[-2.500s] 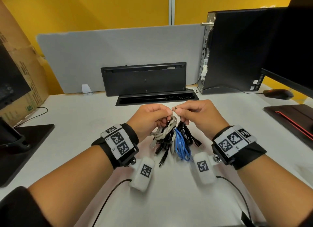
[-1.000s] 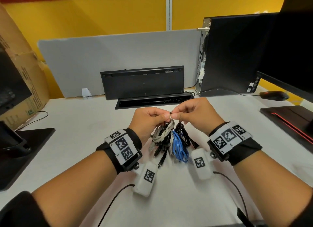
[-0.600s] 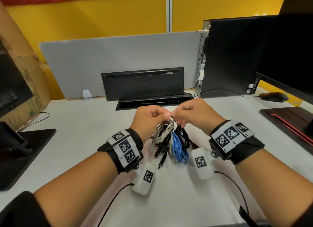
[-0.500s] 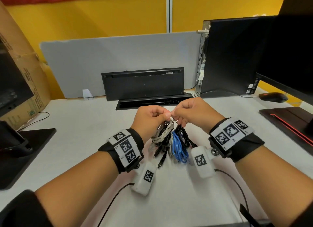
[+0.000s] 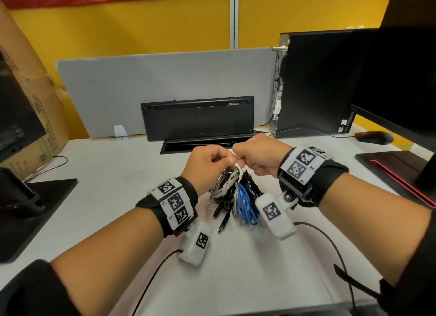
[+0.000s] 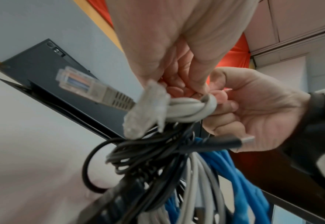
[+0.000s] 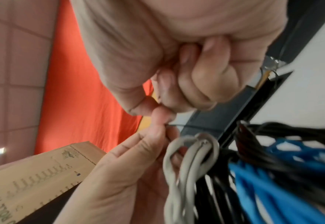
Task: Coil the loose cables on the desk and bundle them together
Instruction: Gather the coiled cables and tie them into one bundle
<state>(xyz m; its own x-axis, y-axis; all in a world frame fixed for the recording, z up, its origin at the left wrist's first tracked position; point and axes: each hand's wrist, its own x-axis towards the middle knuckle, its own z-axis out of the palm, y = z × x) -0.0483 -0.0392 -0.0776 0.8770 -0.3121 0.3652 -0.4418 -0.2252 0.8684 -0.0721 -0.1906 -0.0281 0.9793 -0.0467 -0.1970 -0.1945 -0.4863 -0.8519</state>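
Observation:
A bundle of coiled cables (image 5: 236,195), grey, black and blue, hangs under my two hands, and its lower ends reach the white desk (image 5: 236,268). My left hand (image 5: 226,158) and right hand (image 5: 240,158) meet above it, and each pinches a thin dark tie wire (image 7: 176,125) at the top of the bundle. In the left wrist view the grey cable (image 6: 192,109) loops against my left fingers (image 6: 186,84), above the black cables (image 6: 148,159) and the blue cable (image 6: 234,174). The right wrist view has the grey coil (image 7: 192,159) beside the blue one (image 7: 272,174).
A black keyboard (image 5: 198,117) stands on edge behind a cable slot (image 5: 207,143) at the back. To the right are a PC tower (image 5: 313,84), a mouse (image 5: 374,137) and a monitor. A cardboard box (image 5: 35,103) and a monitor base (image 5: 30,209) are at the left.
Both hands have stayed pinched together over the bundle. The right wrist has risen and turned a little, and the bundle has barely shifted.

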